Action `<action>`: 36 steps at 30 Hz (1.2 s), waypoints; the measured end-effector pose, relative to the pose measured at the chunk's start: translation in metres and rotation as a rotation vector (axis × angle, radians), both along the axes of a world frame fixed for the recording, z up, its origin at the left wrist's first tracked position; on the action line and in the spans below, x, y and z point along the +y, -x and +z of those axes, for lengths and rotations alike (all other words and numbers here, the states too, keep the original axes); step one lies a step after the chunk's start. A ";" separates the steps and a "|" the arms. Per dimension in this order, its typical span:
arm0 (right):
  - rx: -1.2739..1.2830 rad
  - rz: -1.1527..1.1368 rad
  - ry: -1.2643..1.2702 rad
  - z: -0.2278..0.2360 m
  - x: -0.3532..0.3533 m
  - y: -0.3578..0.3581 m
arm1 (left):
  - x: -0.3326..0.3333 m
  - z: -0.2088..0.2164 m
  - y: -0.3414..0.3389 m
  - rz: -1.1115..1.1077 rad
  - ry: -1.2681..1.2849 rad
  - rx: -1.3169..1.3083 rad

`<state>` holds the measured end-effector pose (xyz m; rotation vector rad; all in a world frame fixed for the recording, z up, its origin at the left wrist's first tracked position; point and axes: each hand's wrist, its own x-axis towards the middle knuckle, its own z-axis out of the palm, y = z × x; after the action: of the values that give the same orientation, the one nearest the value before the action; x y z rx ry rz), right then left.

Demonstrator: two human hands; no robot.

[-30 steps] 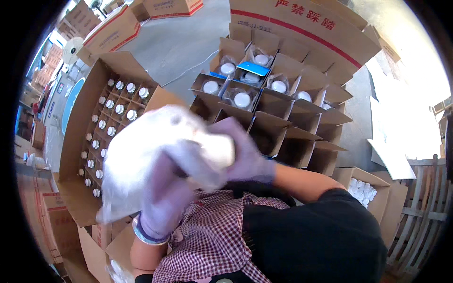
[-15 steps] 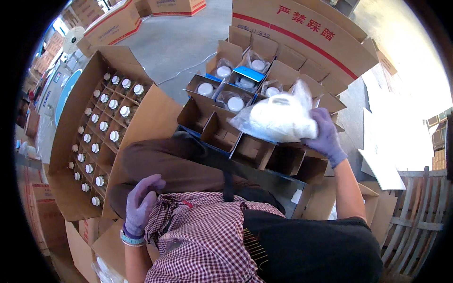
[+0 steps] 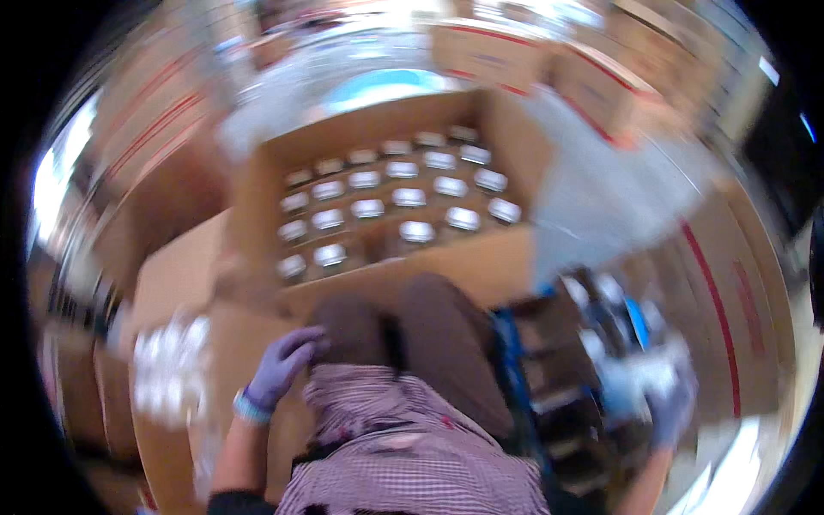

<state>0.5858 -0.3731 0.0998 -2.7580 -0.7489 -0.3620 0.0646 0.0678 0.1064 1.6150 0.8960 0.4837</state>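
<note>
Gray floor [image 3: 584, 180] extends behind the bottle carton [image 3: 481, 266], the landmark for all positions below; a blue round basin [image 3: 378, 90] stands beyond its far wall. Rows of bottles with pale caps [image 3: 409, 197] fill much of the bottle carton.

Divided carton [image 3: 554, 326]: located to the right of the bottle carton and nearer the person. Its raised flap [image 3: 747, 343], marked with a red stripe, is on the side away from the bottle carton.

White wrapped container [image 3: 652, 367]: located at the divided carton, to the right of the bottle carton. From the right hand [image 3: 674, 406], it lies forward and slightly inward, toward the bottle carton. The right hand is much the nearer of the two. Gloved fingers overlap the container's outer end; blur prevents telling whether the grip is clamped on it or only touching. Long axis: cannot be determined.

Left hand [image 3: 281, 367]: positioned on the person's side of the bottle carton, beside the left knee [image 3: 348, 330], well apart from the container. Its grip is relaxed, fingers loosely bent, nothing held. Left of the bottle carton, nearer the person, are whitish translucent items [image 3: 172, 369].
</note>
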 end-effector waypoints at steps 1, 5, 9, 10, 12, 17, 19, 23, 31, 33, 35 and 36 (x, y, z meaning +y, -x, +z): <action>-0.008 0.018 0.041 -0.007 0.001 -0.017 | 0.007 -0.009 0.026 0.079 -0.029 0.026; 0.059 0.050 0.225 -0.030 0.036 -0.055 | 0.014 0.011 0.060 0.331 0.057 -0.022; 0.047 0.172 0.418 -0.031 0.096 -0.078 | -0.022 -0.014 0.130 0.527 0.050 -0.182; 0.047 0.190 0.448 -0.031 0.104 -0.081 | -0.023 -0.018 0.147 0.601 0.018 -0.150; 0.044 0.223 0.502 -0.029 0.121 -0.084 | -0.024 -0.027 0.188 0.733 -0.044 -0.086; 0.073 0.254 0.527 -0.019 0.132 -0.067 | -0.006 -0.041 0.283 1.359 -0.709 0.878; 0.092 0.337 0.479 -0.002 0.154 -0.049 | -0.010 -0.087 0.336 1.262 -0.602 0.940; 0.698 0.996 -0.462 0.067 0.269 -0.003 | -0.027 -0.160 0.408 0.961 -0.321 0.965; 1.379 1.427 -0.520 0.137 0.404 0.212 | -0.031 -0.111 0.349 1.111 -0.145 1.275; 0.795 1.631 -0.431 0.130 0.419 0.251 | -0.046 -0.082 0.353 1.230 -0.404 1.109; 0.446 1.764 -0.411 0.127 0.409 0.277 | -0.047 -0.043 0.341 1.257 -0.686 0.719; 0.635 1.834 -0.378 0.130 0.404 0.284 | -0.050 -0.008 0.321 1.201 -0.778 0.560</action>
<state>0.3021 0.0310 0.2301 -0.8516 -2.0916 0.6255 -0.2566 0.0176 0.0984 1.7511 2.3291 1.3589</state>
